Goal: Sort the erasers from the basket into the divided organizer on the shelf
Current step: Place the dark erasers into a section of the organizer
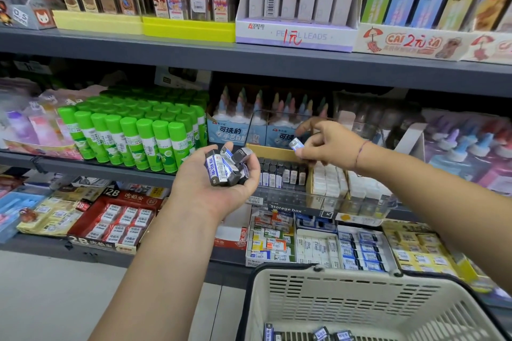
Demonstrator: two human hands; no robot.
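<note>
My left hand (210, 183) is palm up in front of the shelf, cupped around a pile of several black and blue-white wrapped erasers (225, 167). My right hand (324, 147) pinches one small blue-white eraser (296, 145) above the clear divided organizer (304, 202) on the middle shelf. The organizer's left section holds a row of dark erasers (279, 173) standing on end; its right sections hold white erasers (329, 183). The beige plastic basket (346, 296) sits at the bottom right, with a few wrapped erasers (321, 333) on its floor.
Green glue sticks (133, 135) stand in rows left of the organizer. Blue boxes of glue bottles (230, 130) stand behind it. Trays of boxed erasers (318, 246) fill the shelf below. Pencil-lead boxes (296, 33) line the top shelf. Pale floor lies at the lower left.
</note>
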